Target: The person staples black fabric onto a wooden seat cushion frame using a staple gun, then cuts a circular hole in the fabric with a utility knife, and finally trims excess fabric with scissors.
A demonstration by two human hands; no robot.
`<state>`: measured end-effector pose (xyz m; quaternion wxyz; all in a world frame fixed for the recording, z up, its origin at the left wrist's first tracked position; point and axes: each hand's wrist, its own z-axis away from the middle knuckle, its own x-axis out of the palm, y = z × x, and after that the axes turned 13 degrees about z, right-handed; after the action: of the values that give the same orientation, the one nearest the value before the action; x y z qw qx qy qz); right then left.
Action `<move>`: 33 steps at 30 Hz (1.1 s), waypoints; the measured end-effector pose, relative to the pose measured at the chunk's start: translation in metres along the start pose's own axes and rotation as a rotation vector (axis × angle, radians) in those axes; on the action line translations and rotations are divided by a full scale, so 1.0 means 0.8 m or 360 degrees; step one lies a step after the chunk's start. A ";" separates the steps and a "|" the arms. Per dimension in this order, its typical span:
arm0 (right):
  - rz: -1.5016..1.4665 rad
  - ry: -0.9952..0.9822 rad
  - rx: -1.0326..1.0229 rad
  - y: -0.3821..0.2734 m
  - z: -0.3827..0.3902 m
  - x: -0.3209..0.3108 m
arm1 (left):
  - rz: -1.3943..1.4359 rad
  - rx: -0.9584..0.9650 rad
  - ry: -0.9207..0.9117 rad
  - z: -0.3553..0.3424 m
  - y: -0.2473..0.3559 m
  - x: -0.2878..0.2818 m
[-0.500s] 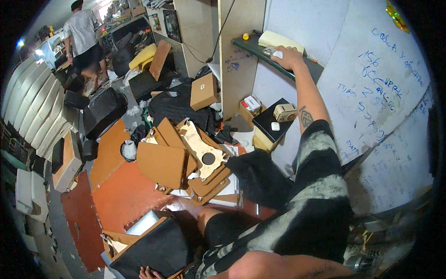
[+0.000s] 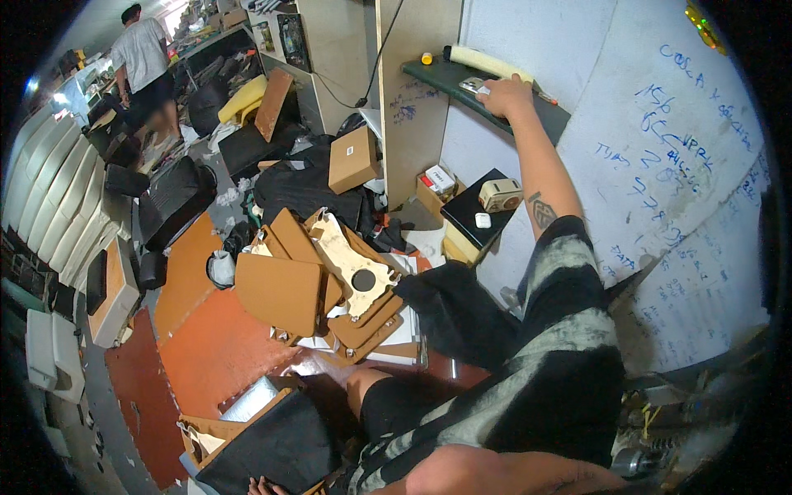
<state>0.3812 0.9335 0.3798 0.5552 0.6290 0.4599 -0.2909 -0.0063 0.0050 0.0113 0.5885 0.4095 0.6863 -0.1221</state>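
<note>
Over the dark green wall shelf, my right hand is closed around a small white object, mostly hidden by its fingers. Beside those fingertips a small grey item lies on the shelf. Behind the hand, against the wall, lies a pale yellow roll. At the bottom edge, my left hand shows only its fingers, apart and resting on a black-covered piece with brown sides. The rest of that hand is cut off.
Brown padded panels are piled on the reddish floor before me. A black box carrying a beige device stands below the shelf. A cardboard box sits farther back. At the far left stands another person.
My right hand has shifted slightly along the shelf, and less of the white object shows in it. The pale roll appears narrower and farther back. My left hand stays on the black-covered piece.
</note>
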 end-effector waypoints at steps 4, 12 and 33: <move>-0.0117 -0.0012 0.0184 -0.011 0.003 0.003 | -0.0041 0.0051 0.0012 0.002 -0.005 0.001; -0.0114 -0.0053 0.0380 0.003 0.002 0.004 | -0.0002 -0.0108 -0.0005 0.008 -0.005 0.008; -0.0104 -0.0068 0.0264 0.039 0.045 -0.042 | -0.0004 -0.0094 0.0029 0.012 -0.005 0.013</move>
<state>0.4009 0.8912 0.4147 0.5012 0.6511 0.4426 -0.3591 -0.0020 0.0009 -0.0017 0.5938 0.3921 0.6956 -0.0988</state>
